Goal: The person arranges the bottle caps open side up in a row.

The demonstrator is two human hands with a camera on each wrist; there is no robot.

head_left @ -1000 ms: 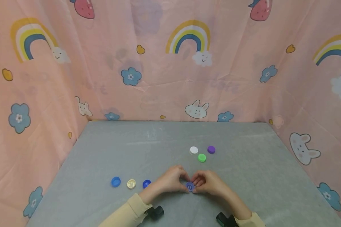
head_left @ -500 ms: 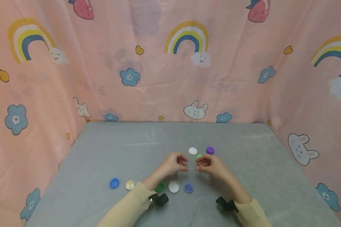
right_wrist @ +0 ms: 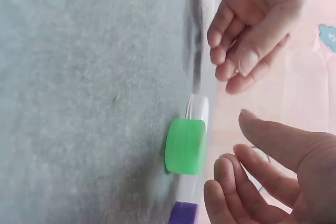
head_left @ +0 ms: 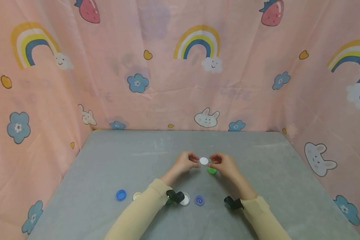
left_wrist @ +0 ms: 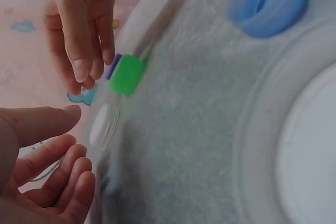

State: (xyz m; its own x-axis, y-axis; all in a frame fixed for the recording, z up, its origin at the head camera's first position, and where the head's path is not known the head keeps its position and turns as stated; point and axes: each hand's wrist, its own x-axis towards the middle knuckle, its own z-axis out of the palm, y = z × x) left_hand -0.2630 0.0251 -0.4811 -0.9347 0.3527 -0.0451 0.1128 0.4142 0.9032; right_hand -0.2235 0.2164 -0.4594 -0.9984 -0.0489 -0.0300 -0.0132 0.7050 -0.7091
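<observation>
A white bottle cap (head_left: 203,161) lies on the table between both hands. My left hand (head_left: 186,162) is at its left and my right hand (head_left: 225,164) at its right, fingers loosely bent. In the left wrist view, a gap separates the left fingertips from the white cap (left_wrist: 104,127); the right hand also holds nothing. A bright green cap (head_left: 212,170) sits just below the right fingers. The purple cap (right_wrist: 184,213) is hidden by the right hand in the head view but shows in the right wrist view.
Nearer on the grey table (head_left: 258,160) lies a row: a blue cap (head_left: 121,195), a gold cap (head_left: 137,196), a larger white cap (head_left: 185,200) and a periwinkle cap (head_left: 199,200). The left sleeve and wrist camera cover part of that row. A pink curtain (head_left: 168,100) hangs behind.
A second ago both hands held the periwinkle cap in the near row. They let go of it there and moved away across the table to either side of the white cap.
</observation>
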